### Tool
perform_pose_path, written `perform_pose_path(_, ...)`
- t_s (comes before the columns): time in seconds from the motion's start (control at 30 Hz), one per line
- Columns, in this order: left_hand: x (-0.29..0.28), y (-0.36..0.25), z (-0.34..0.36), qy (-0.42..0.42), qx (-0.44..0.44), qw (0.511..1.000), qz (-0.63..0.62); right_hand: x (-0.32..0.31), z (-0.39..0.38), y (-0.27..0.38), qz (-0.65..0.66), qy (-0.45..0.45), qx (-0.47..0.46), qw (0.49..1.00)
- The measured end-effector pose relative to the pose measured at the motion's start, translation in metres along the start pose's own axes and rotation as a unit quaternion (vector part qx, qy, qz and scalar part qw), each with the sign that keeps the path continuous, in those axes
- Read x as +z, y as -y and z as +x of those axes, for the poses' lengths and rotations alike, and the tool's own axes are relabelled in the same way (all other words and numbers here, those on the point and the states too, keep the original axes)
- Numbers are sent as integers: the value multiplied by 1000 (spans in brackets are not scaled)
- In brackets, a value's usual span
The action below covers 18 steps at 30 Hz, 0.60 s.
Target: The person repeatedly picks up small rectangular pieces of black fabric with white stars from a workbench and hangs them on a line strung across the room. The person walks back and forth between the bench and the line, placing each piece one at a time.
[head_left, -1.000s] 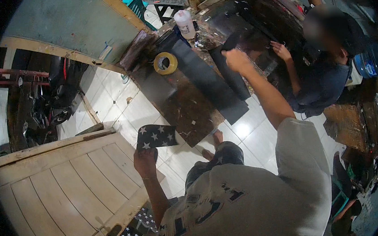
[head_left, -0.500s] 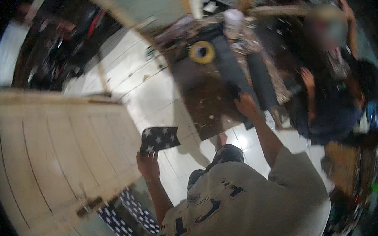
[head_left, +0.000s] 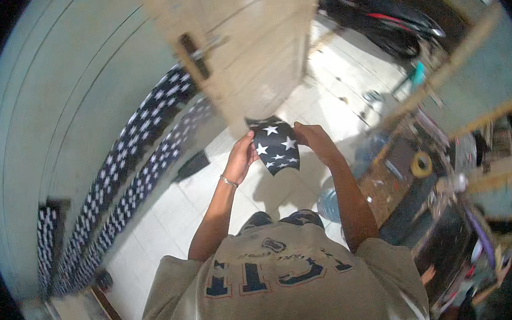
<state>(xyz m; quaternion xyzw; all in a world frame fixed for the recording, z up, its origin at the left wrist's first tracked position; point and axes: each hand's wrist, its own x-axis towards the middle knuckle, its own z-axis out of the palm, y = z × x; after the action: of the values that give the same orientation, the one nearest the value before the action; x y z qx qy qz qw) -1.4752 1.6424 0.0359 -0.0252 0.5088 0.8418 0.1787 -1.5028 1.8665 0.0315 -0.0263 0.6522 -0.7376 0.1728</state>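
Note:
A black piece of sheet material [head_left: 275,145] with white stars hangs in front of me, above the tiled floor. Its edges curve and its kind is hard to name; it looks like cut fabric. My left hand [head_left: 242,156] grips its left edge, with a bracelet on that wrist. At the opposite edge, my right hand [head_left: 313,140] has its fingers closed on the upper corner.
Long star-patterned strips [head_left: 122,144] hang along the wall at the left, near a wooden door [head_left: 257,38]. A motorcycle [head_left: 393,23] stands at the far right. On the right, a worktable [head_left: 386,188] bears a yellow tape roll [head_left: 421,164]; a clear bottle [head_left: 328,205] stands beside it.
My view has swung left, toward the door and hanging strips. My right hand has left the worktable and taken hold of the star-patterned piece, which my left hand still holds.

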Motion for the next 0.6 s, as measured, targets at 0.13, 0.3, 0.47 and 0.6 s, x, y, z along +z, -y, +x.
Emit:
perform_pose_path(0.13,-93,-22,-69,-131,44,989,52,116,32,-9,-66,154,8,986)
perform_pose_path(0.3,-190,-39,-188,-244,141,959,-27,280,61,-31,-46,354,33,933)
perform_pose_path(0.47,-257,-19,-305,-415,214,874,-132,424,62,-30,-206,482,-12,851)
perform_pose_path(0.6,-302,25,-382,-536,241,787,-188,544,64,-9,-297,530,-159,778)
